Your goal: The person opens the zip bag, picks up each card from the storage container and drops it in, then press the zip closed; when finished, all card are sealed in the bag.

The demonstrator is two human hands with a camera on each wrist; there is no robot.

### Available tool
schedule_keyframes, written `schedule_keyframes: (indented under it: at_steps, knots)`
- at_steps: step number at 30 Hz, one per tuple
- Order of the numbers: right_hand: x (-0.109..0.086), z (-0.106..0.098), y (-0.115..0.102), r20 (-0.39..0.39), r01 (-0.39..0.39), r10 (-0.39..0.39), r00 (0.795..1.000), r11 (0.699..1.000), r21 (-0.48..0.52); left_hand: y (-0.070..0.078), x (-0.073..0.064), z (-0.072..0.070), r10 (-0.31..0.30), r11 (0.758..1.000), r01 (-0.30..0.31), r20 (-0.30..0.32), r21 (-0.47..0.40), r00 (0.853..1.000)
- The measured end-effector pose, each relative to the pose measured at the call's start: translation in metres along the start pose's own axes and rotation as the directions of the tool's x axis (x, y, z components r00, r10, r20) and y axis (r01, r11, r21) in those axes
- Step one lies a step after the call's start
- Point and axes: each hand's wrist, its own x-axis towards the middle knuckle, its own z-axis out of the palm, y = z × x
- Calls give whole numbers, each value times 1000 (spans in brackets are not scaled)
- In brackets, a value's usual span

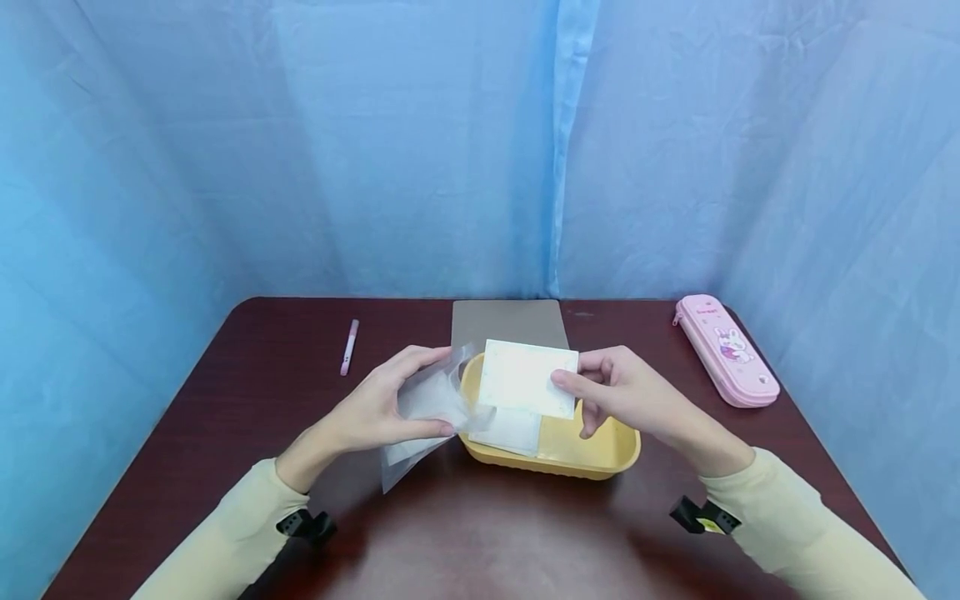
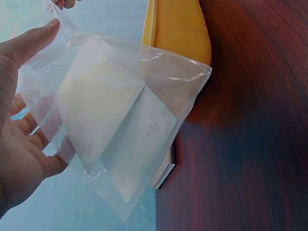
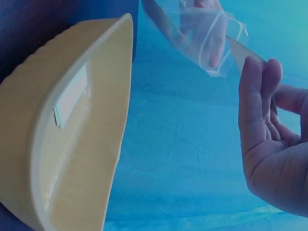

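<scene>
My left hand (image 1: pixel 386 408) holds a clear plastic bag (image 2: pixel 159 72) between thumb and fingers, its mouth turned toward the right hand. Two white cards (image 2: pixel 101 96) lie inside the bag, partly overlapping. With thumb and fingers, my right hand (image 1: pixel 626 392) pinches another white card (image 1: pixel 525 379) by its right edge. That card is held above a yellow plastic basket (image 1: pixel 592 473), close to the bag's mouth. Inside the basket, more white card (image 1: pixel 513 433) rests at the left end, partly covered in the head view by the held card.
Behind the basket lies a flat grey board (image 1: pixel 510 322). A pink and white pen (image 1: pixel 349 347) is at the left of the dark wooden table (image 1: pixel 480 542). A pink pencil case (image 1: pixel 726 350) with a rabbit picture lies at the right edge. Blue curtains (image 1: pixel 420 150) surround the table.
</scene>
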Motion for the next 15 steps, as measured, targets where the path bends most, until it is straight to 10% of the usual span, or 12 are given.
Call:
schedule_keyframes:
  at_steps: [15]
  knots:
    - [5,1,0,92,-6,7,996,1000,-9,1,5,2,-4,1000,4,26,-7,1000]
